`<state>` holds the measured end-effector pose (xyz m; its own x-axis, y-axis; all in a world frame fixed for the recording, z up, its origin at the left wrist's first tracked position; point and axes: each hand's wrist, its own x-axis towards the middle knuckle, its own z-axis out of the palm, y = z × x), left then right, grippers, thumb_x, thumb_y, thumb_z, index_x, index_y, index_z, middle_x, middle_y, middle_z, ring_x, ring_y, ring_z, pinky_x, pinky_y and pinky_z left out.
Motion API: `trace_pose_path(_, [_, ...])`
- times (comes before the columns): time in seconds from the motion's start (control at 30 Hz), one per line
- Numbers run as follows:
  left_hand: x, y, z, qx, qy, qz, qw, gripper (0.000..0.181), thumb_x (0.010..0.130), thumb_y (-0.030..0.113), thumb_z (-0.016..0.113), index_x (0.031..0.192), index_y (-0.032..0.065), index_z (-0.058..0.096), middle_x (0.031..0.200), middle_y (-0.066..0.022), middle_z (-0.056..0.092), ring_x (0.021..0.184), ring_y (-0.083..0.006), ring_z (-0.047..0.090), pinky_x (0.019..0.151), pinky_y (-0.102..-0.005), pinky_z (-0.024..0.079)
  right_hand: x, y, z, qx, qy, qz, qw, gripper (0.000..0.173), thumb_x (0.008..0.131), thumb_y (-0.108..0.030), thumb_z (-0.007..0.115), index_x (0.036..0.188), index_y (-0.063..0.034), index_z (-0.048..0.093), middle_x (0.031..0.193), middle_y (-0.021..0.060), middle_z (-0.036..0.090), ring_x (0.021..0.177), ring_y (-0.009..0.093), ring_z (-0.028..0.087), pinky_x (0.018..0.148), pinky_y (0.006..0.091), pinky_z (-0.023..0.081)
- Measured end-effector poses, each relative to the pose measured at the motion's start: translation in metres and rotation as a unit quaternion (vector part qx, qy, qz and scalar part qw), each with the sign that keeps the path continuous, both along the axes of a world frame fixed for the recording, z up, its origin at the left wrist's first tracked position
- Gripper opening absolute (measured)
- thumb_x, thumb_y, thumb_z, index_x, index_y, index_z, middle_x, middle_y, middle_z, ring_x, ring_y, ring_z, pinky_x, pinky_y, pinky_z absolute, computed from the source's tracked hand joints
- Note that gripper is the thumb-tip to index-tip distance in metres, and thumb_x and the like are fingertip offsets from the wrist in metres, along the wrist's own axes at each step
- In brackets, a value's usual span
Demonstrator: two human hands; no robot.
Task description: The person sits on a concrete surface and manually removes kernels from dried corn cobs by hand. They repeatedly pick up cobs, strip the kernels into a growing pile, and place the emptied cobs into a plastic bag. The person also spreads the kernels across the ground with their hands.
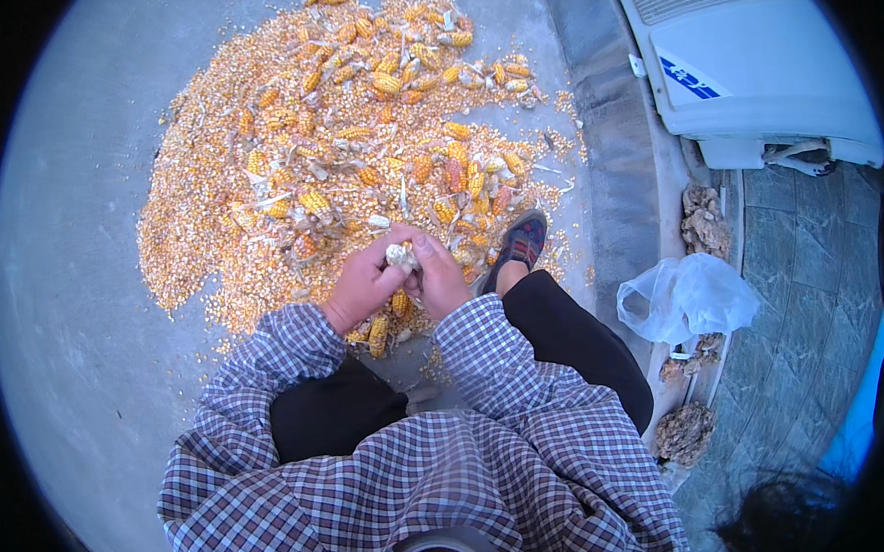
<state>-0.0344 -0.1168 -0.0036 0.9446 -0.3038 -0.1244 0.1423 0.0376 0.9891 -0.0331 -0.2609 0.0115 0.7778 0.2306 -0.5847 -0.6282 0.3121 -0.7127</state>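
Between my two hands is a pale corn cob (402, 256), mostly covered by my fingers. My left hand (365, 282) grips it from the left, with the thumb lying along its near side. From the right, my right hand (437, 275) closes on the same cob. Both hands are just above the near edge of a wide heap of loose corn kernels (191, 190). Yellow ears of corn (378, 336) lie right below my hands. More ears, some partly stripped, are scattered over the heap, such as a yellow ear (386, 82) farther back.
My shoe (521, 242) stands at the heap's right edge. Along the right are a raised ledge (621, 189), a translucent plastic bag (684, 297), rough brown lumps (685, 434) and a white appliance housing (756, 61). Grey concrete floor (75, 238) extends to the left.
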Motion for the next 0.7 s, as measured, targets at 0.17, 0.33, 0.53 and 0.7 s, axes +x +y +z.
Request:
trace_pose_path(0.17, [-0.008, 0.040, 0.047, -0.095, 0.135, -0.046, 0.985, 0.048, 0.095, 0.022, 0.051, 0.139, 0.0071, 0.040, 0.076, -0.0017, 0.051, 0.062, -0.0081, 0.049, 0.057, -0.0226, 0.043, 0.004, 0.005, 0.040, -0.203, -0.150, 0.143, 0.957, 0.040, 0.090, -0.028, 0.063, 0.120, -0.0029, 0.055, 0.096, 0.0057, 0.060, 0.088, 0.014, 0.057, 0.080, 0.0292, 0.047])
trace_pose_path(0.33, [-0.023, 0.048, 0.057, 0.025, -0.005, 0.007, 1.000, 0.042, 0.099, 0.023, 0.043, 0.137, 0.0047, 0.041, 0.072, -0.0009, 0.052, 0.061, -0.0058, 0.047, 0.055, -0.0217, 0.040, -0.008, 0.021, 0.038, -0.134, -0.155, 0.169, 0.964, 0.032, 0.096, -0.029, 0.053, 0.113, -0.0020, 0.057, 0.096, 0.0054, 0.059, 0.092, 0.014, 0.056, 0.082, 0.0290, 0.046])
trace_pose_path(0.53, [-0.026, 0.029, 0.043, 0.172, -0.106, 0.018, 0.979, 0.040, 0.096, 0.023, 0.049, 0.132, 0.0047, 0.046, 0.084, -0.0106, 0.064, 0.067, -0.0152, 0.061, 0.063, -0.0298, 0.049, -0.011, 0.022, 0.024, -0.091, -0.088, 0.055, 0.990, 0.033, 0.100, -0.028, 0.041, 0.117, -0.0031, 0.052, 0.091, 0.0022, 0.056, 0.082, 0.007, 0.051, 0.068, 0.0249, 0.044])
trace_pose_path(0.7, [-0.020, 0.014, 0.041, 0.208, -0.084, -0.043, 0.974, 0.043, 0.096, 0.024, 0.049, 0.134, 0.0045, 0.043, 0.104, -0.0195, 0.065, 0.084, -0.0267, 0.066, 0.074, -0.0347, 0.052, -0.015, 0.000, 0.021, -0.015, -0.008, 0.011, 1.000, 0.030, 0.098, -0.030, 0.045, 0.109, -0.0042, 0.058, 0.091, 0.0001, 0.056, 0.077, 0.007, 0.051, 0.065, 0.0235, 0.043])
